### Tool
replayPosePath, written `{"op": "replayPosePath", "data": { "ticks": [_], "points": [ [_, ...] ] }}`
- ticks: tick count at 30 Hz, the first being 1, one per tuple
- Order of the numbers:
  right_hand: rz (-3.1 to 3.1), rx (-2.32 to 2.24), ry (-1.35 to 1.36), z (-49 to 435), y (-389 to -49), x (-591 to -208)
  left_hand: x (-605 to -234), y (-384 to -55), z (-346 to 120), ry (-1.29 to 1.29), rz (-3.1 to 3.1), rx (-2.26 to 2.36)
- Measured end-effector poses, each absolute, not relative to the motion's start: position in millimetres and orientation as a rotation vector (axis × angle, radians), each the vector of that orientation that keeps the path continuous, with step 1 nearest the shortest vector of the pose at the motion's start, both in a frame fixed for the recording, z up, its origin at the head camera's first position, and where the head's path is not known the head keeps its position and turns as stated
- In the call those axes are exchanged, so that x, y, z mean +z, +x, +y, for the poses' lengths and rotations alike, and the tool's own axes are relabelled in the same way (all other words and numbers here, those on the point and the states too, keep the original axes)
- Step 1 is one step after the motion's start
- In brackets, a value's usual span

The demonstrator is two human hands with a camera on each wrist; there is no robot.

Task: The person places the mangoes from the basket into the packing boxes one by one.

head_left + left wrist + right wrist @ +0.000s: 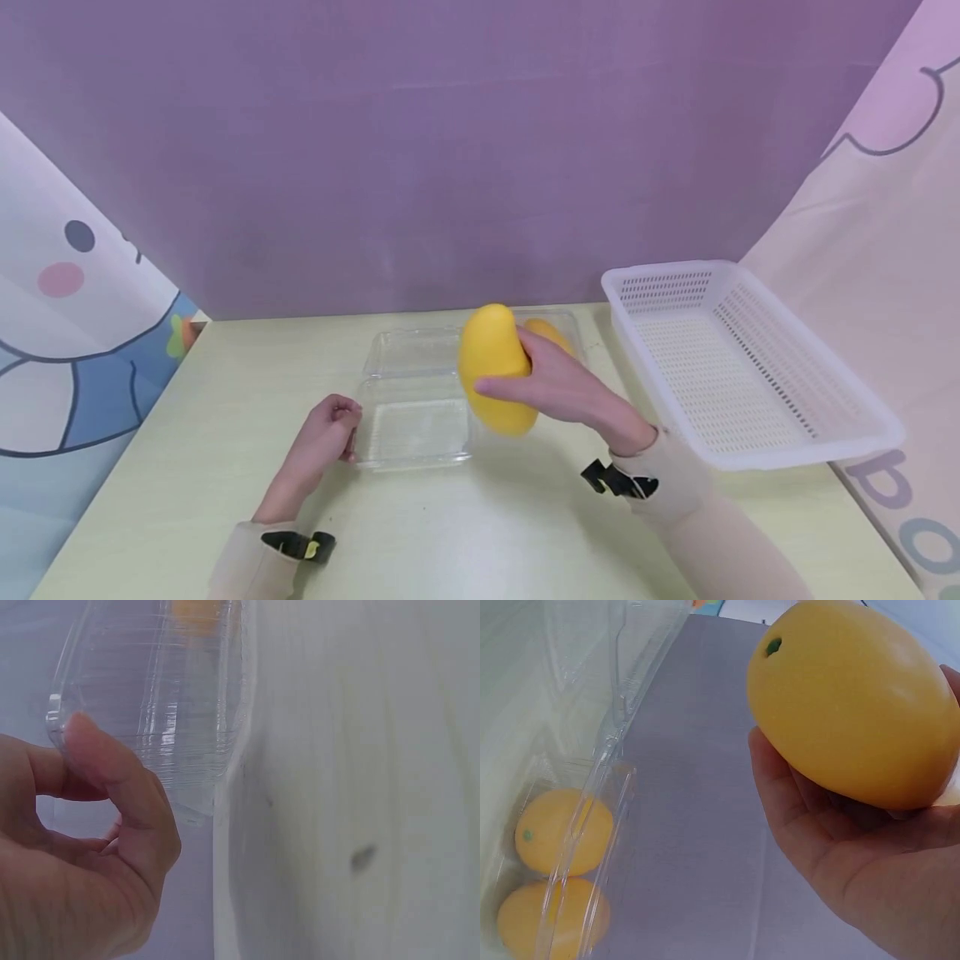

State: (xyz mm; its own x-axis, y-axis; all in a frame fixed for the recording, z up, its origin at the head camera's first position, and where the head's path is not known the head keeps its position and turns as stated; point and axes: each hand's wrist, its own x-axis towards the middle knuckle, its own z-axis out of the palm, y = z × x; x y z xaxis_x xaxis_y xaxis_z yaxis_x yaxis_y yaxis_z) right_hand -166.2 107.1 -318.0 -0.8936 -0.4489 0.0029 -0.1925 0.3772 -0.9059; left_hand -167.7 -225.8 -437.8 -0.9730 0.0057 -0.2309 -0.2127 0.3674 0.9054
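My right hand [558, 379] grips a large yellow mango [491, 354] with a green stem mark, raised above the table. Just left of it and lower lies an opened clear plastic clamshell box [420, 457], its lid folded back toward the wall. At that box's left edge, my left hand [322, 433] pinches the rim between thumb and finger, as the left wrist view shows. Two more yellow mangoes [564, 831] sit side by side in a second clear box [622, 787]; the right hand partly hides them in the head view.
A white perforated plastic basket [678, 404] stands on the right side of the pale table [187, 467]. Behind the table rises a purple cloth wall [420, 167], with printed cartoon sheets [67, 358] along the sides.
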Motion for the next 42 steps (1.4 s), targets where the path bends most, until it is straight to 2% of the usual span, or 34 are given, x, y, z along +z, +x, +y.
{"op": "replayPosePath", "data": {
  "ticks": [14,42],
  "points": [
    [2.366,-1.534,-0.682,77.5,-180.7,-327.4,-437.0,-166.5,-227.4,-0.168,2.449,1.649],
    [2.481,-1.229,-0.604,28.4,-190.0,-370.4,-433.9,-165.3,-224.3,-0.163,2.441,1.651]
  ]
}}
